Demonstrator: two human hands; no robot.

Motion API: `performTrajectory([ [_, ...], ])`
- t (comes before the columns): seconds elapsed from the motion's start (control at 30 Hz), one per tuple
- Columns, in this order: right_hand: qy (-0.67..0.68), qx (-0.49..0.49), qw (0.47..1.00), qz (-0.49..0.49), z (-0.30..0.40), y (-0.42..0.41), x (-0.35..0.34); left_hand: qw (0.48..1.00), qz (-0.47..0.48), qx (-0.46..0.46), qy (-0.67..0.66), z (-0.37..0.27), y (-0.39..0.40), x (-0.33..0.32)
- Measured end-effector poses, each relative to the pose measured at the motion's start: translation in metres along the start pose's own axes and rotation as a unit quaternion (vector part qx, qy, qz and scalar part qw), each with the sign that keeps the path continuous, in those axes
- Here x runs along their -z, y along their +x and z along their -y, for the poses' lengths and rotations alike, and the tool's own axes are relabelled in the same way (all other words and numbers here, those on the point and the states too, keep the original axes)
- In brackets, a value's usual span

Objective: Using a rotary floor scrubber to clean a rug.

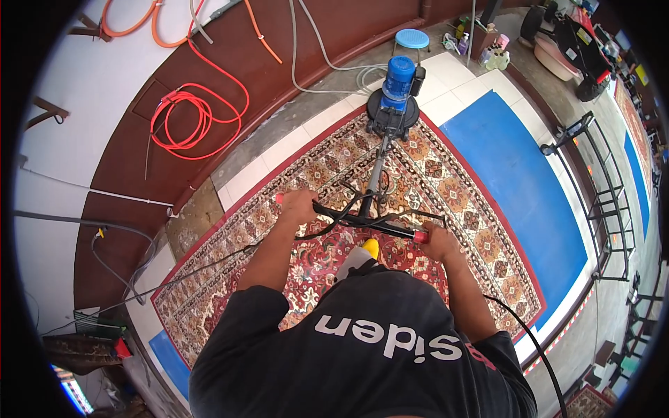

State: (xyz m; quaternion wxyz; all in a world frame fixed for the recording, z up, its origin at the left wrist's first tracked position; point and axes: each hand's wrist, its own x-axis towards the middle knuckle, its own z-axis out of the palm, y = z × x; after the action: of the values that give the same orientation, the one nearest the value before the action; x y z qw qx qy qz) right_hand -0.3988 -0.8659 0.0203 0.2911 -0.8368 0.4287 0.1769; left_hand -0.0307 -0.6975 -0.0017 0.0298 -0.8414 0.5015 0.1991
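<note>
My left hand (299, 206) grips the left end of the black handlebar (389, 228) of a floor scrubbing machine. Around the handlebar's red right end closes my right hand (438, 242). The machine's blue motor (401, 78) sits above a round dark base (393, 115), at the far corner of a red patterned carpet (460, 193). Its grey pole slopes from the base to the bar. A black cable (334, 224) loops about the handlebar and pole. One yellow shoe tip (371, 247) shows on the carpet below the bar.
A blue mat (522, 183) lies right of the carpet, beside a black metal trolley frame (609, 209). Red hose (196, 123) hangs coiled on the left wall. A blue stool (412, 39) stands behind the machine, with bottles (494, 58) nearby. A black cable (533, 339) trails at lower right.
</note>
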Motion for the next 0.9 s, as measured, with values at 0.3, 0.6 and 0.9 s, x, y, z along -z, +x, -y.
performTrajectory([
  [0.3, 0.009, 0.064, 0.996, 0.055, -0.010, -0.028, -0.028, 0.998, 0.019, 0.059, -0.019, 0.003, -0.086, -0.024],
  [0.6, -0.023, 0.116, 0.991, 0.060, 0.009, -0.063, 0.014, 0.989, 0.002, 0.143, -0.037, -0.009, -0.156, -0.009],
  [0.9, -0.019, 0.174, 0.979, 0.101, 0.034, -0.066, 0.025, 0.987, 0.006, 0.139, -0.076, 0.017, -0.180, 0.010],
])
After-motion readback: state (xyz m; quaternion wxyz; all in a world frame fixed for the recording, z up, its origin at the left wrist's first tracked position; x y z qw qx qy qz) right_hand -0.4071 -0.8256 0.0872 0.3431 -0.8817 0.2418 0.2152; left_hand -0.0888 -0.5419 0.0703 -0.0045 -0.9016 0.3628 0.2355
